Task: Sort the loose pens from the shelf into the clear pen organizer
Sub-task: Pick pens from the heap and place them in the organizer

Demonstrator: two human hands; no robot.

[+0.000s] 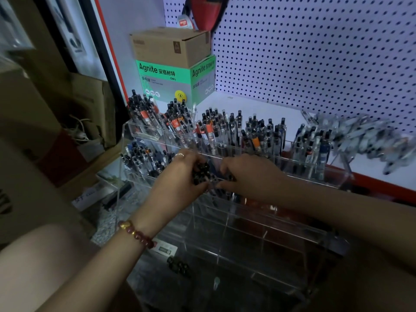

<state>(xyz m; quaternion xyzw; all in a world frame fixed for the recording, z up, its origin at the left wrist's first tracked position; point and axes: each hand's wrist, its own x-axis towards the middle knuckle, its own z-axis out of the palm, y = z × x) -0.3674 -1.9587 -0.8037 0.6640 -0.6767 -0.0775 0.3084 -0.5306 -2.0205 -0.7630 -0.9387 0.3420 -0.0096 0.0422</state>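
Now the left hand [177, 176] and right hand [249, 176] grip a pen bunch [201, 174]. The organizer [270, 235] is full at twelve o'clock and bare at six. A pile [360, 136] waits at three o'clock.

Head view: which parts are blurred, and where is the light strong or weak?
In the head view, the loose pens at right are smeared by motion blur; the pegboard is brightly lit; the lower tiers of the clear pen organizer lie in shadow, and the held pens look dark.

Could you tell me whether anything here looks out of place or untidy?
Yes: a heap of loose pens lies jumbled on the white shelf right of the clear organizer, not standing in compartments.
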